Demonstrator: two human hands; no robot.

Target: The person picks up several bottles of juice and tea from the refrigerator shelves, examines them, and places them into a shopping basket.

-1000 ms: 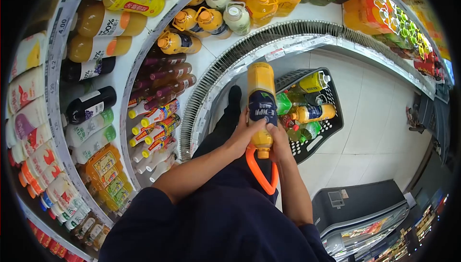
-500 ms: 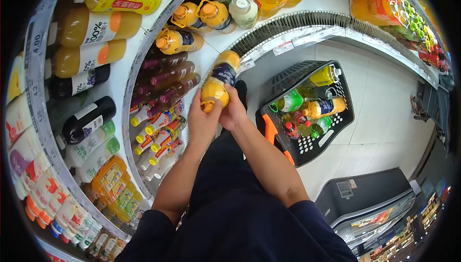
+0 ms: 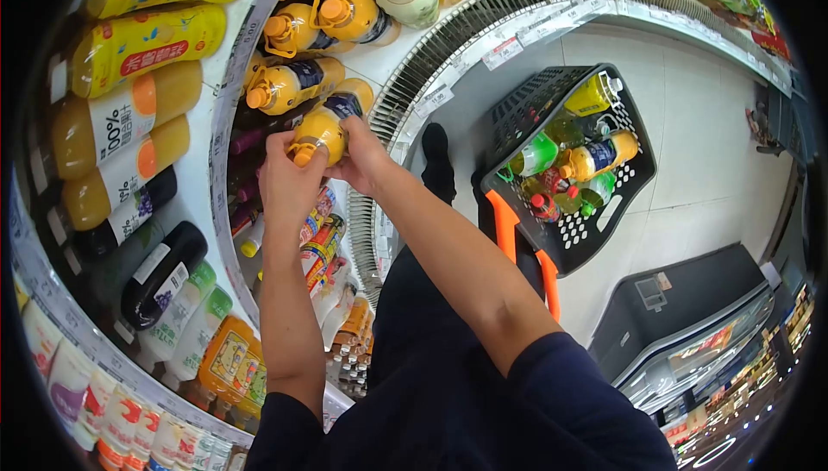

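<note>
left hand: my grip is wrapped round the cap end of the orange juice bottle, fingers curled over the neck.
right hand: clasping the lower body of the same bottle from the other side, thumb across the dark label.
bottle place: lying on its side between both grips, bottom pointing into the shelf, just beside another orange juice bottle with a dark label beyond my left grip.
handling: I judge it full, so fairly heavy; smooth plastic, a bit slippery, walls give slightly if squeezed. Best hold is the waist under the label plus the neck, as now; not fragile.
around the grips: purple drink bottles under my left grip, handled oil jugs further in past the bottle.
basket: black shopping basket with orange handles on the floor, well off to the right of my right grip, holds green and yellow bottles.
change from half a second ago: bottle has gone further left and deeper toward the shelf row, now nearly flat instead of tilted up; both arms stretched further out; basket sits further from the grips in view.
</note>
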